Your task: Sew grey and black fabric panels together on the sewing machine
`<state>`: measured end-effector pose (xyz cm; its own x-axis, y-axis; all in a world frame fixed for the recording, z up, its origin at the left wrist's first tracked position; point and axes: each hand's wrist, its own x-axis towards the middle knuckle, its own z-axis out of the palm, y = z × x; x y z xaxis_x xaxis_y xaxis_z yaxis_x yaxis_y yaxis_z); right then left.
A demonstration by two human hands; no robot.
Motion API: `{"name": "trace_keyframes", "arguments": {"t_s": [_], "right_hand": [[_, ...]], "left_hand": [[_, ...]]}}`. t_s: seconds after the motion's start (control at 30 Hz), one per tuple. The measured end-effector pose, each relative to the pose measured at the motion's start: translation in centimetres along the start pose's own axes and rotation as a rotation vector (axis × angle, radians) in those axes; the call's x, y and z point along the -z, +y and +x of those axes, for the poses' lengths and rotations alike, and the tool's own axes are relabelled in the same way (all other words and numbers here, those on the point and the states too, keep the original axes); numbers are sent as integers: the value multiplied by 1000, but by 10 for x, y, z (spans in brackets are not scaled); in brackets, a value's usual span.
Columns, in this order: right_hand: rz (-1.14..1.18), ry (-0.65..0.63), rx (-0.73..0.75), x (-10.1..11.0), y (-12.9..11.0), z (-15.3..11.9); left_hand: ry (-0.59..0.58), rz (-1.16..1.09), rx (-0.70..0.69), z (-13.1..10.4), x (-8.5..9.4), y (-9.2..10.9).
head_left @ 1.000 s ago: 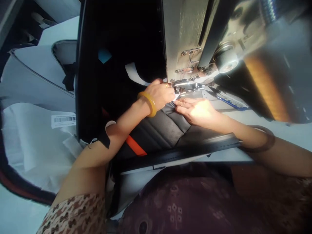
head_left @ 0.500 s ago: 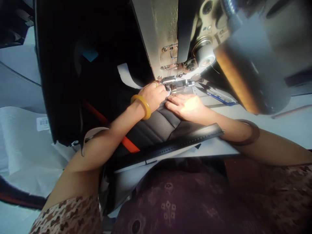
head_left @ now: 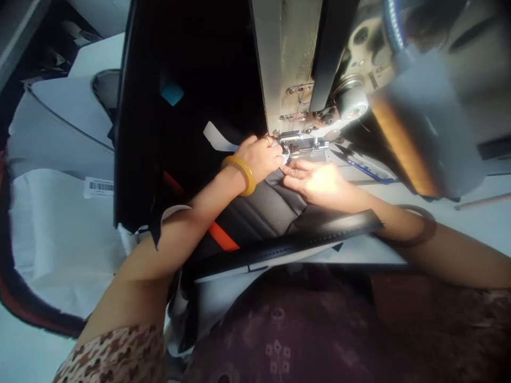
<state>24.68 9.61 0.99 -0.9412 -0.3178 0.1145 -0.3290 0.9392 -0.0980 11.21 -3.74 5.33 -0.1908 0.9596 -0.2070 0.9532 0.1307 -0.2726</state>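
A black padded leather cover (head_left: 281, 213) with perforated panels and stitched seams lies under the sewing machine (head_left: 293, 64). Beside the presser foot (head_left: 286, 148), my left hand (head_left: 261, 157), with a yellow bangle on its wrist, has curled fingers closed on the cover's edge. A small bit of white shows near those fingertips. My right hand (head_left: 317, 181) pinches the cover just in front of the foot, under the bright lamp light. An orange strip (head_left: 223, 236) crosses the cover below my left forearm. A white strip (head_left: 219, 138) runs behind my left hand.
Blue-handled thread snips (head_left: 369, 169) lie right of the foot. A lamp (head_left: 423, 127) on a flexible neck hangs at the right. Dark material (head_left: 195, 64) rises at the back left, with white pieces bearing a barcode label (head_left: 99, 187) farther left.
The view has shifted, so the machine, cover and hands appear farther right and slightly lower. Both hands stay at the presser foot, with little visible change in their grip.
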Motion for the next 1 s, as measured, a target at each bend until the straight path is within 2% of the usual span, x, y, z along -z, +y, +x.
{"name": "trace_keyframes", "arguments": {"t_s": [0.1, 0.2, 0.37, 0.57, 0.73, 0.9, 1.0], "right_hand": [[-141, -50, -31, 1, -7, -5], [-105, -62, -75, 2, -8, -7], [-86, -1, -54, 6, -6, -4], [-46, -31, -80, 9, -5, 1], [-147, -123, -47, 14, -9, -3], [-132, -90, -44, 18, -8, -1], [-105, -111, -50, 20, -7, 3]], "left_hand": [[-13, 3, -28, 1, -1, 3], [-7, -2, -34, 2, -1, 5], [-3, -28, 24, 1, -1, 11], [-50, -20, 111, 3, 1, 20], [-52, -62, 105, 2, -4, 17], [13, -91, 101, 3, -8, 19], [-38, -117, 154, 5, -5, 23]]}}
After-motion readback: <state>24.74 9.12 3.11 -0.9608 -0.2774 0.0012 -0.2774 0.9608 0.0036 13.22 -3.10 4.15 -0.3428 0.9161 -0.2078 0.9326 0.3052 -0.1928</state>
